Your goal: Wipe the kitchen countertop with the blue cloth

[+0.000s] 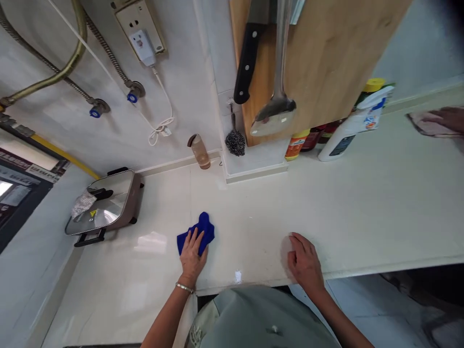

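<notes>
Fingers (188,240) of L hand (191,256) lie extended on top of blue cloth (205,234), pressing it to the counter, not clenched, no visible pinch. Cloth is bunched, partly under the palm, on white countertop (326,217) near its front edge. Bracelet (184,288) on L wrist. R hand (305,263) is released, holds nothing: fingers loosely curled, tips touching counter, well right of cloth, also near front edge.

Far L on counter: electric skillet (105,203) w/ glass lid, grey mesh cloth (83,204) lying on lid. At back by wall: small tan bottle (199,152), steel-wool scrubber (235,142) hanging at wall corner. Wooden cutting board (326,63) stands above counter, chef's knife (248,63) and metal spatula (277,111) hanging in front of it. Next to board: orange-label jar (296,145), dark red jars (312,137), white spray bottle (348,130), all upright-ish in a row along wall.

At R edge, another person's hand (445,118) on pinkish rag (427,124), apart from both L and R hands. On wall: socket (139,31) w/ white plug, braided hoses (108,48), blue-handled valves (94,112).
</notes>
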The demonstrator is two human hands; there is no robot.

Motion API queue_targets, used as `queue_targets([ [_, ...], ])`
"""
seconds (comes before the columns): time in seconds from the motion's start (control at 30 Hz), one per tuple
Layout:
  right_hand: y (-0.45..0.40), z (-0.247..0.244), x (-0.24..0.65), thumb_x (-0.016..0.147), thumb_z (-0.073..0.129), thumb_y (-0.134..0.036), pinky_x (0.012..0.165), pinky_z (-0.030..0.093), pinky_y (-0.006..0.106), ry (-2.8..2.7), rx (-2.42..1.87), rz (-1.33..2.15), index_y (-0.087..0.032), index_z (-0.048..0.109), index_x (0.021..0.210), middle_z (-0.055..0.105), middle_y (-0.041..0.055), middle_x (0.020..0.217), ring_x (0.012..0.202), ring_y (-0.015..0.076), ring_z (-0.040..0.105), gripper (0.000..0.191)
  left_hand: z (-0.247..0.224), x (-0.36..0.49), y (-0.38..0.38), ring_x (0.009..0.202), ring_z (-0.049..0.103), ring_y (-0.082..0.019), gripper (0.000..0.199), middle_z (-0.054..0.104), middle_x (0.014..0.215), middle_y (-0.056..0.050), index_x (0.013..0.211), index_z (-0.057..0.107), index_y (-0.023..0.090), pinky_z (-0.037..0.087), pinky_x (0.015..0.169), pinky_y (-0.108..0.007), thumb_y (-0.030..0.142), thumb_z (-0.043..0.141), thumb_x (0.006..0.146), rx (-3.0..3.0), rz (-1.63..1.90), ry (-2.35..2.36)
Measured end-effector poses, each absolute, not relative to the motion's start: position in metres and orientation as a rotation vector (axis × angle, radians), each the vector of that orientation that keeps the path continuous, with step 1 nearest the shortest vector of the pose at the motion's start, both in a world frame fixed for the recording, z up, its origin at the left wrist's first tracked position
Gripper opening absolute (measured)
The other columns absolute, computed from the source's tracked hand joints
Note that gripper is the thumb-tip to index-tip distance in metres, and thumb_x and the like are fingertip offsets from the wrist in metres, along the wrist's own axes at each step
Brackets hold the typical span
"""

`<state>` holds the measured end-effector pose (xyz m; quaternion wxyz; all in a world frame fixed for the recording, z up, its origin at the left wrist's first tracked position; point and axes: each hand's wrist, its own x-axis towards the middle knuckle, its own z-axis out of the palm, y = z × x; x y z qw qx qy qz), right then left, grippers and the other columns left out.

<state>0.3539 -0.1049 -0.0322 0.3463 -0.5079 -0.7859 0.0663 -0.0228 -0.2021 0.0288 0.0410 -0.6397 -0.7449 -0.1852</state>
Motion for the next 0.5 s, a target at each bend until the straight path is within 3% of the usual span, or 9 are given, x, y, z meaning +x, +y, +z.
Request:
queue_targets([
  [0.17, -0.105, -0.025, 0.352, 0.090, 0.038, -0.013, 0.105, 0.048, 0.051, -2.017, -1.323, 0.195, -0.015, 0.044, 0.137, 0.051, 0.0154, 0.135, 0.124, 0.0281, 0.048, 0.048, 0.026, 0.050, -0.125, 0.148, 0.030, -0.031, 0.055, 0.042, 0.156, -0.007, 0.145, 0.048, 0.022, 0.034, 0.120, -0.053, 0.029, 0.054, 0.091, -2.293, -0.648, -2.127],
  [0.33, -0.105, -0.020, 0.351, 0.089, 0.039, -0.013, 0.106, 0.048, 0.051, -1.974, -1.335, 0.217, -0.018, 0.047, 0.136, 0.052, 0.0139, 0.134, 0.123, 0.0276, 0.049, 0.047, 0.027, 0.113, -0.096, 0.151, 0.019, -0.037, 0.083, 0.030, 0.162, -0.011, 0.153, 0.033, 0.019, 0.025, 0.122, -0.059, 0.027, 0.064, 0.077, -2.687, -0.721, -1.882],
  [0.5, -0.109, -0.017, 0.352, 0.092, 0.035, -0.016, 0.108, 0.047, 0.051, -1.859, -1.360, 0.282, -0.019, 0.043, 0.140, 0.051, 0.0137, 0.134, 0.126, 0.0266, 0.049, 0.049, 0.031, 0.107, -0.098, 0.151, 0.024, -0.027, 0.076, 0.031, 0.161, -0.012, 0.156, 0.023, 0.017, 0.029, 0.123, -0.050, 0.031, 0.053, 0.088, -2.969, -1.023, -1.669],
])
